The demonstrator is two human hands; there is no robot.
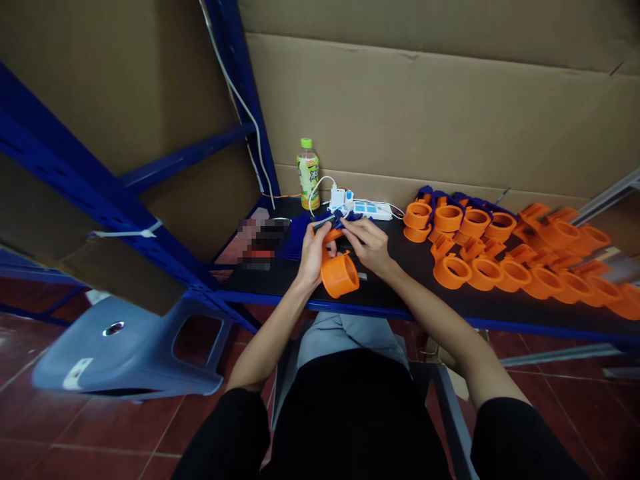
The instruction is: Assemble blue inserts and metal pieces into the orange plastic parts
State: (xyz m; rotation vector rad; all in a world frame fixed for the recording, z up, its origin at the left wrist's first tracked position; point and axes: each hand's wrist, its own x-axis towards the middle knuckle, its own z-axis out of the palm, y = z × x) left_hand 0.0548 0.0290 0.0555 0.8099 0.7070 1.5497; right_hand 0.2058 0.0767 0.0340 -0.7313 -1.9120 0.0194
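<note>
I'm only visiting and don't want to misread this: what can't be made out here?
All in the head view:
- Orange piece: upper part partly covered by the left hand.
- What the right hand has at its fingertips: too small, and partly behind its fingers.
- Bottle: label too small to read.
- Things under the pixelated patch: masked.
- Rightmost orange ring: blurred, cut by the right edge.

The person is wearing a black top [355,420], its dark cloth spreading at six o'clock. The left sleeve [227,427] is showing toward seven o'clock and the right sleeve [515,440] between four and five, both ending short, near the elbow. Pale grey-blue trousers [345,332] are creasing just above the top's edge. The left hand [311,260] and right hand [370,245] are showing bare.
</note>
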